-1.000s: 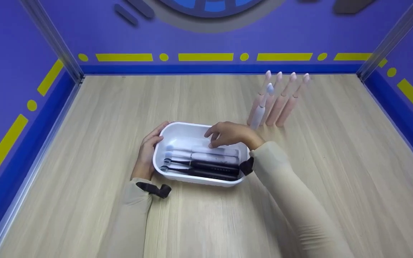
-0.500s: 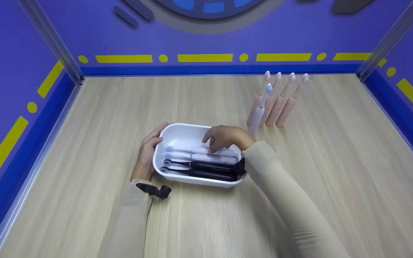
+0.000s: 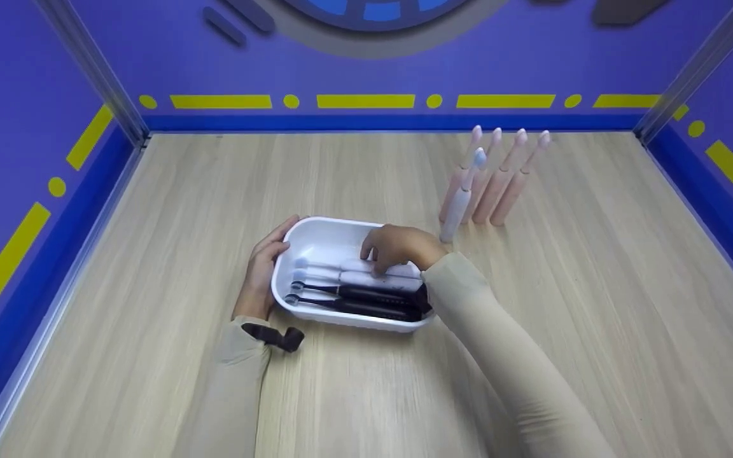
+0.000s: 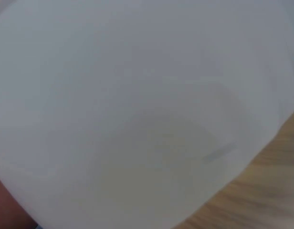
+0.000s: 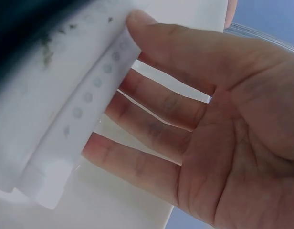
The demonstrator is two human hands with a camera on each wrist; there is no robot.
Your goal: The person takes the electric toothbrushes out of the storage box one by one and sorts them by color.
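Observation:
A white plastic basin [image 3: 328, 232] sits on the table; in the left wrist view its wall fills most of the picture. My left hand [image 3: 261, 270] grips its left end, thumb over the rim. Inside lie two white electric toothbrushes [image 3: 366, 280] and two black electric toothbrushes [image 3: 366, 310], heads pointing left. My right hand [image 3: 401, 247] reaches into the basin over the white pair. In the right wrist view, its thumb and fingers pinch the white electric toothbrush nearest the palm [image 5: 92, 102], with the thumb tip at the seam between the pair and the other fingertips along its near side.
Behind and right of the basin, several pink electric toothbrushes [image 3: 511, 196] stand upright in a row. One white electric toothbrush [image 3: 457, 213] stands in front of them, close to the right wrist. Blue-purple panels [image 3: 366, 76] wall the wooden table [image 3: 182, 191] at back and sides.
My right hand has lowered into the basin, its fingers coming down onto the white toothbrush, and the forearm has shifted left. The left hand and the basin have stayed put.

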